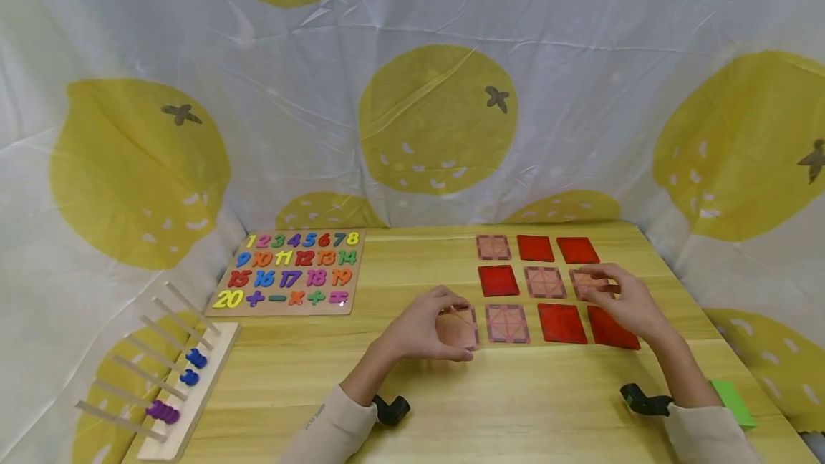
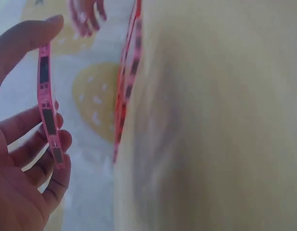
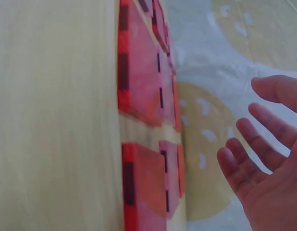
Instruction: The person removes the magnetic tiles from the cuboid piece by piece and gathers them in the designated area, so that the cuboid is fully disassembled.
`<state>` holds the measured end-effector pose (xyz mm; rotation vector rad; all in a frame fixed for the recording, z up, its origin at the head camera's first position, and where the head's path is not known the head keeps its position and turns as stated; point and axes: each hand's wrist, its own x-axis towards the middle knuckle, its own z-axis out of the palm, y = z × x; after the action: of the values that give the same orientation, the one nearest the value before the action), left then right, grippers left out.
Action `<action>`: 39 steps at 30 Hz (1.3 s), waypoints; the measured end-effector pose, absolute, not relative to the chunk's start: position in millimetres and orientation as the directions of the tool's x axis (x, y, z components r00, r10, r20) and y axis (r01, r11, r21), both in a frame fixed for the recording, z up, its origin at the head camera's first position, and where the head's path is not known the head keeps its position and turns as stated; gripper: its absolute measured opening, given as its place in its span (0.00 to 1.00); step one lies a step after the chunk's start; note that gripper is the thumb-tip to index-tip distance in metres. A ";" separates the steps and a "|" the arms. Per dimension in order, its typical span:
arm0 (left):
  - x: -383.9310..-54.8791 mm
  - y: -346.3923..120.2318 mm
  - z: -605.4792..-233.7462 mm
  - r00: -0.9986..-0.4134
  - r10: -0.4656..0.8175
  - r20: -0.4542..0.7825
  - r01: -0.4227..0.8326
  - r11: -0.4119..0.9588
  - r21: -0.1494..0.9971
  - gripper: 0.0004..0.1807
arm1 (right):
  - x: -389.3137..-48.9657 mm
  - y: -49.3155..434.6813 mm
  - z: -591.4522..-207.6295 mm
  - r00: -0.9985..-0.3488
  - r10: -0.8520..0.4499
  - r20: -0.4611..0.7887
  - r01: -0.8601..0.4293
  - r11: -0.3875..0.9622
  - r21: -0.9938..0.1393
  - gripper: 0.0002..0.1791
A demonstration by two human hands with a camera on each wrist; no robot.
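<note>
My left hand [image 1: 422, 324] holds a see-through pink square magnetic tile [image 1: 459, 328] by its edges, thumb on one side and fingers on the other. In the left wrist view this tile [image 2: 49, 110] is seen edge-on, raised off the table. My right hand [image 1: 628, 303] hovers over the right end of the tile layout, partly covering a pink tile [image 1: 580, 285] and a red tile [image 1: 612, 330]. The right wrist view shows its fingers [image 3: 252, 156] spread and relaxed, with nothing in them. Beside the held tile lies another pink tile [image 1: 507, 324], then a red tile [image 1: 562, 323].
Several more red and pink tiles lie in rows behind, such as a red tile [image 1: 498, 281]. At the left are a number board [image 1: 290, 271] and a peg counting stand [image 1: 209, 371] with beads. A green object [image 1: 733, 404] lies near the right sleeve. A lemon-print curtain [image 1: 438, 206] stands behind.
</note>
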<state>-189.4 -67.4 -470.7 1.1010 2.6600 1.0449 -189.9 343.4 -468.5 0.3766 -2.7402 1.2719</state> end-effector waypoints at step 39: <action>-138.6 27.6 -489.0 -0.683 0.730 0.006 0.696 0.649 0.307 0.48 | -200.5 294.8 -487.0 -0.956 -0.226 0.185 -0.287 0.613 -0.736 0.35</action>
<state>-138.6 27.6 -489.0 1.1919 2.7437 0.4355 -200.5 294.8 -487.0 0.4390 -2.7545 1.2767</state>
